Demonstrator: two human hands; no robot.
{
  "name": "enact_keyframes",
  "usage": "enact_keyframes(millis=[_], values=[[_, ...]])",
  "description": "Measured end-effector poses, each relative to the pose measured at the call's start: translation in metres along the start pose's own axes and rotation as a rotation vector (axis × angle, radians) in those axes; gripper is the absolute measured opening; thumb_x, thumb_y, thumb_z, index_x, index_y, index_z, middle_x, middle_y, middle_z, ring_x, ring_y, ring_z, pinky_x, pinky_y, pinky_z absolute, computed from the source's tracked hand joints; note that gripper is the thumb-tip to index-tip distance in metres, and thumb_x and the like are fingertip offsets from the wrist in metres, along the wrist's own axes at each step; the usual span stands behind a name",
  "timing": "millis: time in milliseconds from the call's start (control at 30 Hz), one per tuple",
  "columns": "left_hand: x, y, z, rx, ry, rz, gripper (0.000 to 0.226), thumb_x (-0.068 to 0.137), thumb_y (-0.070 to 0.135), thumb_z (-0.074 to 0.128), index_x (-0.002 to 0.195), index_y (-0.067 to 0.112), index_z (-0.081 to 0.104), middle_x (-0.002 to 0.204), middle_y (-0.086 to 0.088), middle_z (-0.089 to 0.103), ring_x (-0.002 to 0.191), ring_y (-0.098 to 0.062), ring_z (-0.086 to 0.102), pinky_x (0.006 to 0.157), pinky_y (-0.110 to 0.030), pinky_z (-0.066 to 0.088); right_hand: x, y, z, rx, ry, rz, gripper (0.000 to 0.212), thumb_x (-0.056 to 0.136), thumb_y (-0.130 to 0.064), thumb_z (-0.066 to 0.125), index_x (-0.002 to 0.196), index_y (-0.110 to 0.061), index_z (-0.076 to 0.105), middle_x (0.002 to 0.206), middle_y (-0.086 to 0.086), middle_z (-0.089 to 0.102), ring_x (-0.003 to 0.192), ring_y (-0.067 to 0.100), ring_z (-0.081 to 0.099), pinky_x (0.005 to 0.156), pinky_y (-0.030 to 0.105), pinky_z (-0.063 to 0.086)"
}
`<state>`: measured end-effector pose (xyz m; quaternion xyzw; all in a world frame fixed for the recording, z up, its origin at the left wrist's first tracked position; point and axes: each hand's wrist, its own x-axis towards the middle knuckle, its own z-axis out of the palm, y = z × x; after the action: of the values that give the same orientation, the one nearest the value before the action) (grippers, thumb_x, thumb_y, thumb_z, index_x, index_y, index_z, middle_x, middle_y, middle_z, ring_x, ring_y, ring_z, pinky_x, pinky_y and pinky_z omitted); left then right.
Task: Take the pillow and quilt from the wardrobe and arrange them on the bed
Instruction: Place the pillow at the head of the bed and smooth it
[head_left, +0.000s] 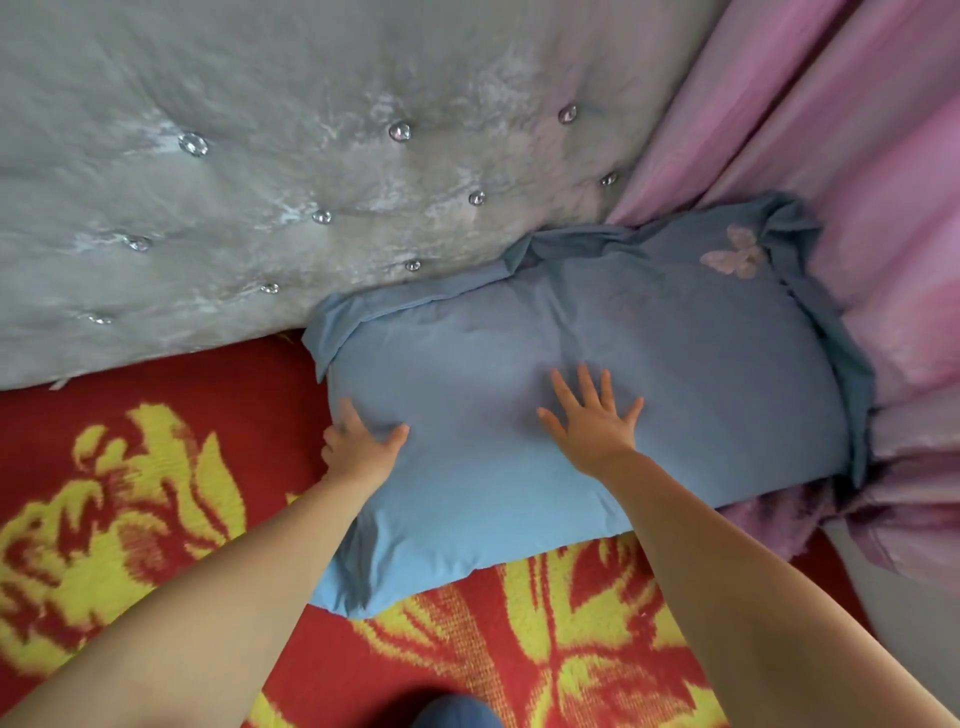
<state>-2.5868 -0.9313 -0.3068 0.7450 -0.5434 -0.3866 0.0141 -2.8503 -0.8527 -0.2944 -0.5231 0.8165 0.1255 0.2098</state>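
Observation:
A blue pillow (649, 364) with a pink butterfly print lies on the bed's red and yellow flowered cover (130, 467), pushed up against the headboard. My right hand (592, 421) rests flat on the pillow's middle, fingers spread. My left hand (358, 447) presses the pillow's left edge, thumb on top and fingers curled around the side. No quilt is in view.
A grey tufted velvet headboard (311, 156) with crystal buttons fills the top. Pink curtains (857, 156) hang at the right, touching the pillow's far end. A blue shape (457, 712) shows at the bottom edge.

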Motion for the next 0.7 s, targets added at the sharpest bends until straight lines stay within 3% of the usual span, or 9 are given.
enact_keyframes(millis=[100, 167, 267, 400, 500, 600, 700], values=[[-0.02, 0.044, -0.025, 0.196, 0.035, 0.28, 0.085, 0.09, 0.047, 0.055, 0.153, 0.022, 0.004, 0.157, -0.019, 0.017, 0.143, -0.034, 0.022, 0.114, -0.048, 0.028, -0.017, -0.002, -0.041, 0.016, 0.053, -0.019, 0.06, 0.098, -0.054, 0.024, 0.153, -0.032, 0.013, 0.163, -0.001, 0.002, 0.15, 0.024, -0.001, 0.114, 0.062, 0.001], [-0.033, 0.075, -0.044, 0.314, 0.034, 0.45, 0.079, 0.092, 0.045, 0.052, 0.153, 0.021, 0.007, 0.156, -0.017, 0.02, 0.143, -0.033, 0.025, 0.114, -0.047, 0.03, -0.025, -0.007, -0.076, 0.04, 0.151, -0.048, 0.051, 0.099, -0.046, 0.032, 0.143, -0.023, 0.039, 0.156, 0.005, 0.03, 0.143, 0.025, 0.028, 0.115, 0.05, 0.019], [-0.043, 0.106, -0.079, 0.501, 0.099, 0.688, 0.072, 0.093, 0.046, 0.048, 0.152, 0.022, 0.013, 0.154, -0.013, 0.027, 0.139, -0.03, 0.032, 0.114, -0.048, 0.03, -0.035, -0.019, -0.128, 0.054, 0.311, -0.058, 0.038, 0.097, -0.037, 0.04, 0.121, -0.015, 0.06, 0.133, 0.006, 0.055, 0.123, 0.027, 0.05, 0.098, 0.036, 0.041], [-0.039, 0.105, -0.14, 0.607, 0.234, 0.918, 0.064, 0.095, 0.046, 0.043, 0.15, 0.024, 0.019, 0.15, -0.006, 0.035, 0.139, -0.023, 0.033, 0.117, -0.048, 0.023, -0.057, -0.061, -0.175, -0.013, 0.386, -0.039, 0.036, 0.096, -0.036, 0.043, 0.12, -0.015, 0.06, 0.126, 0.009, 0.057, 0.118, 0.03, 0.052, 0.093, 0.038, 0.043], [-0.041, 0.08, -0.19, 0.638, 0.197, 0.994, 0.063, 0.095, 0.046, 0.042, 0.15, 0.026, 0.02, 0.15, -0.005, 0.034, 0.141, -0.022, 0.029, 0.117, -0.05, 0.017, -0.087, -0.112, -0.186, 0.015, 0.431, 0.011, 0.037, 0.096, -0.037, 0.043, 0.124, -0.017, 0.058, 0.129, 0.008, 0.055, 0.119, 0.03, 0.051, 0.093, 0.039, 0.043], [-0.054, 0.046, -0.25, 0.659, 0.149, 1.11, 0.063, 0.094, 0.048, 0.044, 0.149, 0.026, 0.024, 0.148, -0.007, 0.036, 0.14, -0.024, 0.031, 0.116, -0.051, 0.019, -0.125, -0.167, -0.191, 0.087, 0.461, 0.092, 0.035, 0.096, -0.035, 0.042, 0.122, -0.017, 0.058, 0.13, 0.007, 0.054, 0.117, 0.031, 0.052, 0.092, 0.04, 0.045], [-0.057, 0.024, -0.326, 0.629, 0.242, 1.242, 0.061, 0.091, 0.048, 0.049, 0.146, 0.026, 0.033, 0.142, -0.007, 0.046, 0.134, -0.026, 0.039, 0.113, -0.05, 0.024, -0.155, -0.211, -0.198, 0.065, 0.413, 0.153, 0.038, 0.097, -0.036, 0.041, 0.128, -0.018, 0.052, 0.134, 0.007, 0.05, 0.121, 0.03, 0.049, 0.095, 0.041, 0.043]])
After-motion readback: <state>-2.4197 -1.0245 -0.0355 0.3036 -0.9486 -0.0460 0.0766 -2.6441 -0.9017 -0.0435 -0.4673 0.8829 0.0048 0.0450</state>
